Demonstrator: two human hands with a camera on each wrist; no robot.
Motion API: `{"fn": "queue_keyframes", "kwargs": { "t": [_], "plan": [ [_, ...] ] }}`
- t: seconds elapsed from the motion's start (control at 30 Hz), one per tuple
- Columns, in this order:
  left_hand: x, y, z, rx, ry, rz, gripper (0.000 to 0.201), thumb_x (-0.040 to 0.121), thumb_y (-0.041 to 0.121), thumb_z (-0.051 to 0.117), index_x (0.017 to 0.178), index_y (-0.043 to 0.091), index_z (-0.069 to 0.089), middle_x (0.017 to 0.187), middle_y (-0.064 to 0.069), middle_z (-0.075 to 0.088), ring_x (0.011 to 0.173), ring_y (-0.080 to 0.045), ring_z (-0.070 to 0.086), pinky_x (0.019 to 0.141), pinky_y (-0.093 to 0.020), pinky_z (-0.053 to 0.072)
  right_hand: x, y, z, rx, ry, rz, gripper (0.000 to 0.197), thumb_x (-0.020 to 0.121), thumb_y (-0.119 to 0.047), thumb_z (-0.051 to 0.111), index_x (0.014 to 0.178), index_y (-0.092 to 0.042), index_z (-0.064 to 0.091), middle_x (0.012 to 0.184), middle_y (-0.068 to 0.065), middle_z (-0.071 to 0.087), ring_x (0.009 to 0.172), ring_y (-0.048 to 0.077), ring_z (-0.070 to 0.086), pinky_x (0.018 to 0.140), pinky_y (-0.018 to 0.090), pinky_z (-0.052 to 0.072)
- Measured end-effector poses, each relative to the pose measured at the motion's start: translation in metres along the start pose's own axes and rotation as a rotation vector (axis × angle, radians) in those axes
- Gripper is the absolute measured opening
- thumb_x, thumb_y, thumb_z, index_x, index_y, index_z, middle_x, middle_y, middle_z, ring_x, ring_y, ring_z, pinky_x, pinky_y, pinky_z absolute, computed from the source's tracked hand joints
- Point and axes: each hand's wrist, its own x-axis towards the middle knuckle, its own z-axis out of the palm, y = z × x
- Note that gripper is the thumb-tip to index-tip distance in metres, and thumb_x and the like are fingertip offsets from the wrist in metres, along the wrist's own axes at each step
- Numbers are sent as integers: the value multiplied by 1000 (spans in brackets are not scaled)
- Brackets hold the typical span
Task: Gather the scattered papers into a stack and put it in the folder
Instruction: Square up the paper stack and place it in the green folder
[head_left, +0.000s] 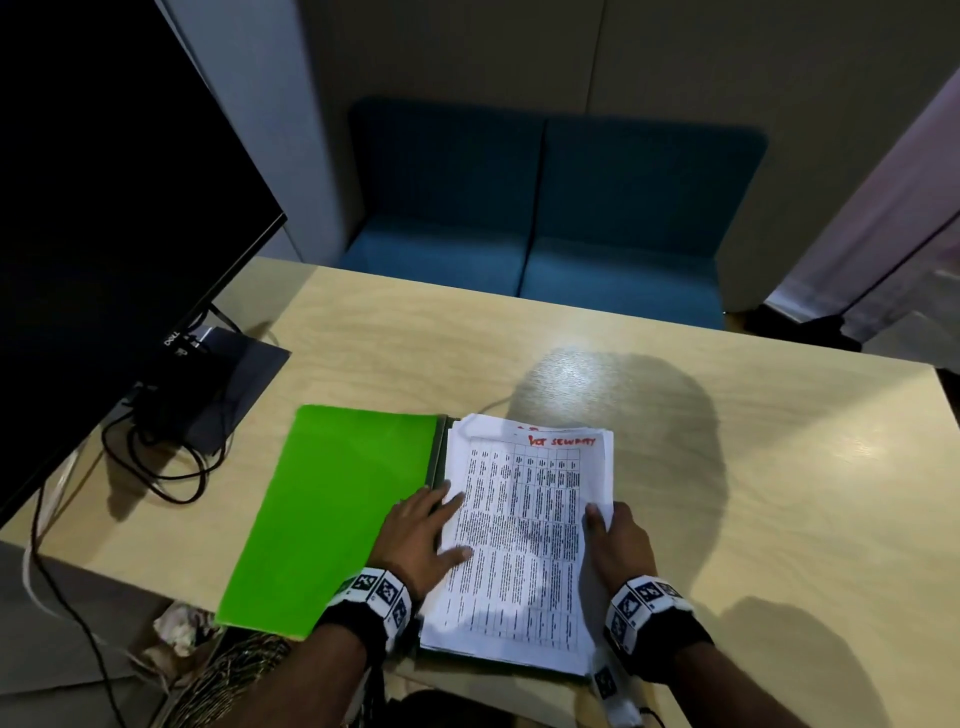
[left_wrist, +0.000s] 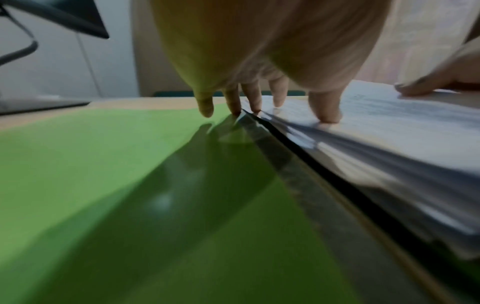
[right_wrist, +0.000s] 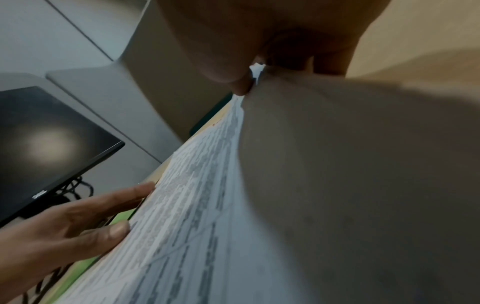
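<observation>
A green folder lies open on the wooden table, its left flap bare. The stack of printed papers rests on its right half, a table of text and red handwriting on the top sheet. My left hand lies flat with straight fingers pressing the stack's left edge by the spine. My right hand pinches the stack's right edge, thumb on top and the fingers hidden beneath the sheets. The left hand also shows in the right wrist view.
A dark monitor stands at the left on its base, with loose black cables on the table beside the folder. A blue sofa sits beyond the far edge. Crumpled paper lies below the near left edge.
</observation>
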Motion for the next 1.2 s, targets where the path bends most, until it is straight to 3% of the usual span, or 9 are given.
{"fn": "queue_keyframes", "kwargs": {
  "t": [0.13,0.27,0.47,0.6,0.77,0.9,1.0,1.1,1.2],
  "plan": [
    [-1,-2,3,10,47,-57,77,84,66,44,149,33,18,157,12,17,147,-14,11,118,-38,17,-1,-2,0,-4,41,-57,35,94,-31,52,118,-6,52,112,17,60,100,35,59,78,32,45],
    [-1,-1,3,50,42,-89,75,85,64,45,149,34,19,158,12,17,147,-14,9,118,-40,20,-2,-2,-2,-143,-34,-52,54,94,-31,51,139,-4,35,127,19,45,118,35,48,95,37,41],
    [-8,-6,-9,-232,220,-118,67,83,54,57,143,32,37,153,11,31,142,-15,26,115,-31,24,2,-7,-4,-219,-76,-27,68,93,-35,52,144,-1,23,134,21,42,122,37,46,97,38,41],
    [-48,-68,-26,-269,523,-587,72,72,59,52,131,17,53,144,-15,43,134,-35,36,109,-46,31,1,-6,-5,-205,-74,-21,73,94,-36,51,147,2,17,141,22,37,129,35,41,103,37,37],
    [-95,-109,-45,-431,211,-1304,96,74,61,64,142,3,30,150,-23,22,138,-42,20,107,-53,26,3,0,-5,-369,-54,-58,64,95,-44,44,139,1,32,133,20,45,121,36,44,101,38,38],
    [-108,-156,-8,-716,184,-1241,119,43,74,75,136,9,41,140,-23,43,124,-44,45,103,-50,42,4,-3,-3,-399,-38,-52,58,94,-45,46,131,-1,42,123,19,48,113,37,48,96,38,40],
    [-123,-130,-28,-937,214,-1141,88,64,53,77,130,1,50,133,-24,52,118,-42,52,102,-44,42,4,-4,-3,-378,-44,-37,58,93,-45,46,130,-1,42,124,19,48,113,37,49,96,38,41],
    [-125,-124,-40,-992,530,-959,64,77,40,73,122,-1,56,119,-23,61,114,-41,54,102,-45,40,3,-2,-5,-315,-36,-24,55,93,-44,48,129,-3,44,121,20,49,111,38,51,95,39,43],
    [-132,-110,-54,-1294,862,-622,57,74,51,71,111,10,62,107,-18,67,97,-31,63,79,-37,53,5,-1,-8,-277,-47,-13,52,94,-44,46,128,-5,47,117,20,51,109,37,52,92,38,43]
  ]
}}
